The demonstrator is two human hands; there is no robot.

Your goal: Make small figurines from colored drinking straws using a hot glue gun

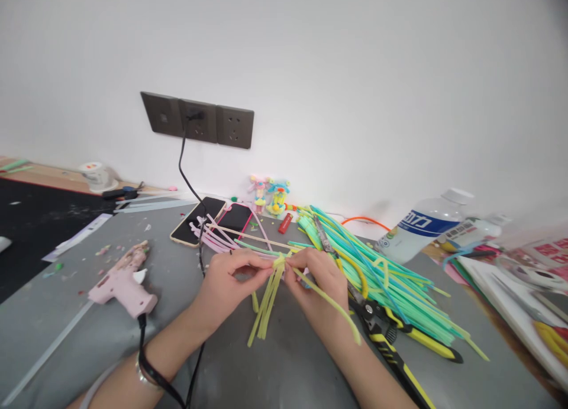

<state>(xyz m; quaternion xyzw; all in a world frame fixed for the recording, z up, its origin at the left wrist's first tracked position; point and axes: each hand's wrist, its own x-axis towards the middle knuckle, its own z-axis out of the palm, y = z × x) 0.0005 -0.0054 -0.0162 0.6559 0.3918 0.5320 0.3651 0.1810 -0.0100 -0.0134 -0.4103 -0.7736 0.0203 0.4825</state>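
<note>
Between my two hands is a bunch of yellow-green pipe cleaners (pixel 269 302), knotted or wound together at the top, with several ends hanging down. My left hand (pixel 233 279) pinches the bunch near its top from the left. From the other side my right hand (pixel 317 276) pinches the same spot, and one long yellow-green stem (pixel 332 305) runs out from under its fingers toward the lower right. Fingertips partly hide the join. Just right of my right hand lie black-and-yellow pliers (pixel 375 317) beside a big pile of green and yellow pipe cleaners (pixel 381 279).
A pink glue gun (pixel 124 282) lies at left, its black cord passing my left forearm. Behind are two phones (pixel 197 222), pink pipe cleaners (pixel 217 234), a red lighter-like object (pixel 285 223) and two small figures (pixel 277 196). A bottle (pixel 421 225) leans at right; a wall socket (pixel 197 120) is above.
</note>
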